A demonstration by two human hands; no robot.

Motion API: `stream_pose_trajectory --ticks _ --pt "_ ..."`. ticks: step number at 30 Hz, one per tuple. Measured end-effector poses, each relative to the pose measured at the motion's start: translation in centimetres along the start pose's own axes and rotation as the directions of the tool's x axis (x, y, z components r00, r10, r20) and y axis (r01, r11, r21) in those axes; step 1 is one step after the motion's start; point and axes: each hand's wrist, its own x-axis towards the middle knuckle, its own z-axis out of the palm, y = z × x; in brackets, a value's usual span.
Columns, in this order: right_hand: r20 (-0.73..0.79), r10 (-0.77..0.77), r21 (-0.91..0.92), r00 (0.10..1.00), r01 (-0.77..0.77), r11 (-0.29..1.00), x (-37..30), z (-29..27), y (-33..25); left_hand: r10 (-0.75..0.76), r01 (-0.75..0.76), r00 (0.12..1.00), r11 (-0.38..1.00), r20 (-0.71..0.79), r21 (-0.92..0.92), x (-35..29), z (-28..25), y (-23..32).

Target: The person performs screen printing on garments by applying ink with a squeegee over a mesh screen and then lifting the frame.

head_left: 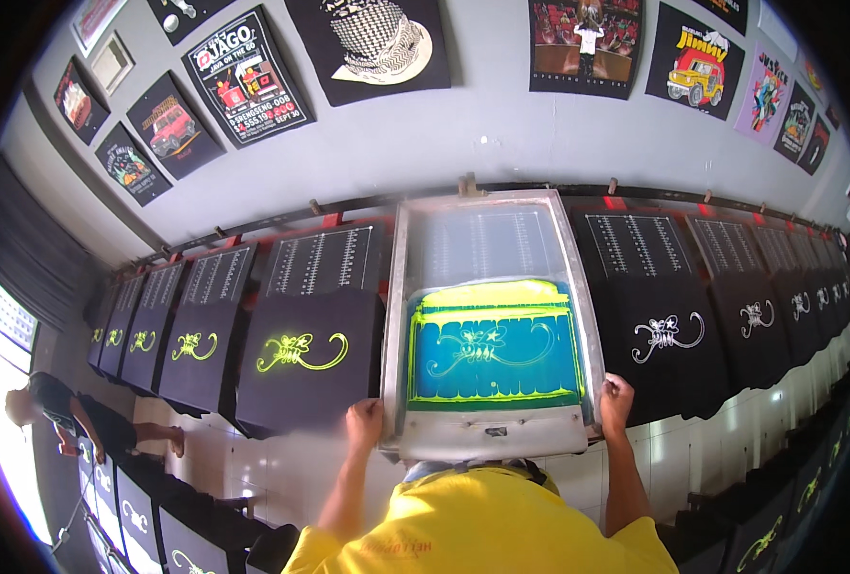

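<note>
In front of me lies a screen printing frame (576, 277) with a pale metal border, set over a board in the long row. Its blue-green mesh (492, 378) carries a scroll-like stencil, and bright yellow-green ink (492, 295) is spread along the upper part, with streaks at the edges. My left hand (366, 421) is closed on the frame's near left side. On the near right side, my right hand (616, 400) grips the frame too. The fingers' undersides are hidden.
To the left, black shirts (310, 373) on boards bear yellow-green prints; to the right, black shirts (669, 378) bear white ones. A rail (272, 220) runs behind the boards. Another person (85, 416) stands at the left by a second row. Printed posters (248, 77) hang on the wall.
</note>
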Motion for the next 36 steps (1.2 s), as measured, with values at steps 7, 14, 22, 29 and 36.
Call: stream_pose_trajectory --ticks 7,14,22,29,36 --pt "0.04 0.103 -0.054 0.994 -0.1 0.993 -0.3 0.4 -1.1 -0.095 0.094 0.995 0.99 0.007 0.101 0.3 0.1 0.7" --pt "0.111 0.128 0.008 0.986 -0.13 0.991 0.0 0.0 -2.6 -0.136 0.136 0.991 0.983 -0.005 0.12 0.6 0.2 0.1" --pt "0.166 -0.455 -0.153 0.875 0.479 0.864 -1.6 -0.6 -7.9 0.065 -0.034 0.985 0.982 -0.161 0.187 -1.7 -2.0 3.4" --pt "0.783 -0.499 0.008 0.372 0.796 0.606 -8.5 -1.6 -19.2 0.148 0.134 0.693 0.935 0.706 -0.328 -7.6 -6.1 8.2" --pt "0.872 -0.43 -0.026 0.234 0.899 0.438 -9.0 0.4 -19.8 0.154 0.155 0.519 0.95 0.841 -0.269 -12.6 3.2 5.6"
